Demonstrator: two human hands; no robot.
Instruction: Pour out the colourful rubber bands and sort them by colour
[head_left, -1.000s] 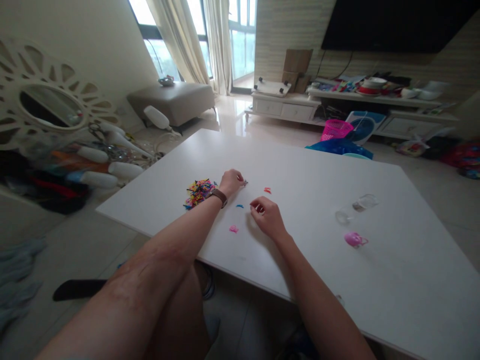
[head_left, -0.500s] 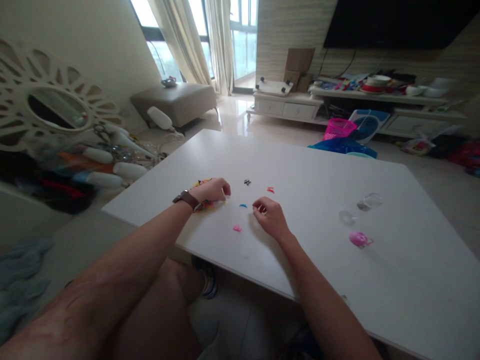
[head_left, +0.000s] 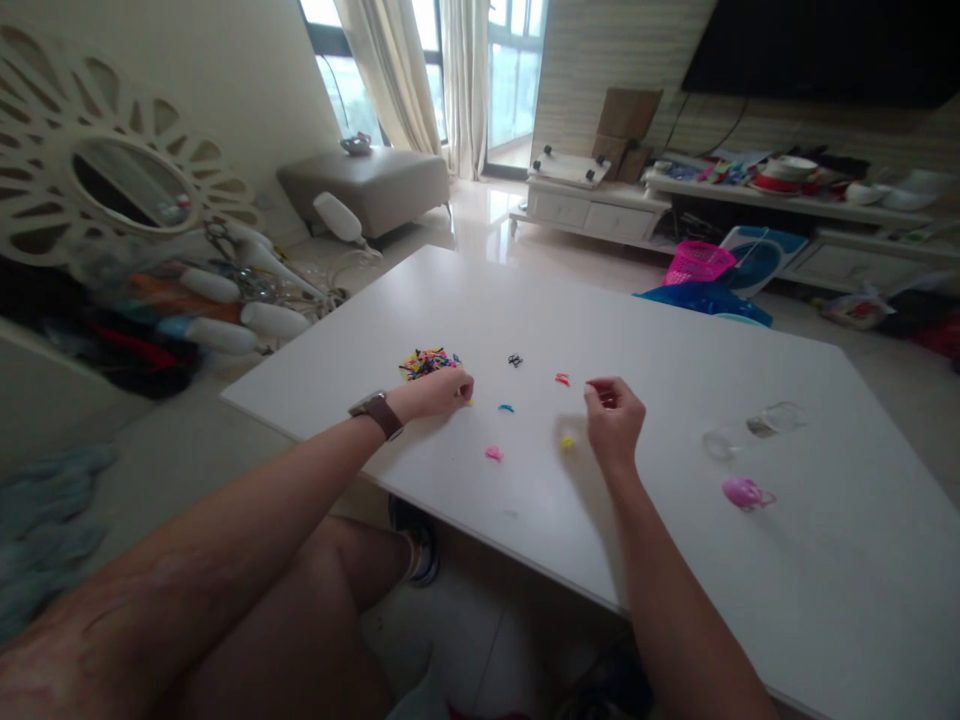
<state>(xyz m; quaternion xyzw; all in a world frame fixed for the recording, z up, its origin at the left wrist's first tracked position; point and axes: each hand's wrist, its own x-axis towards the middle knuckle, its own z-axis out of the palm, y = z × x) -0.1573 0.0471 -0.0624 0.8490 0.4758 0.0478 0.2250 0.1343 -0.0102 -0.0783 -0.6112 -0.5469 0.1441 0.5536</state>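
Observation:
My left hand (head_left: 450, 388) is closed in a pinch just right of a pile of small multicoloured plastic pieces (head_left: 426, 362). A bit of yellow (head_left: 470, 403) shows at its fingertips. My right hand (head_left: 616, 412) is raised over the table with curled fingers, thumb and forefinger together; what it holds, if anything, is hidden. Between the hands lie small groups sorted by colour: black pieces (head_left: 515, 361), red pieces (head_left: 562, 379), a blue piece (head_left: 507, 408) and pink pieces (head_left: 493, 454). A yellow piece (head_left: 567, 442) rests left of my right wrist.
On the right of the white table (head_left: 675, 350) are a clear jar (head_left: 784, 420) lying on its side, a clear round item (head_left: 721, 443) and a pink-purple item (head_left: 744, 492). A pink basket (head_left: 699, 263) and a blue bag (head_left: 705, 298) stand beyond the far edge.
My right hand has moved right, away from the blue piece. A yellow piece now shows on the table. My left hand sits lower, uncovering more of the pile. The view has shifted slightly.

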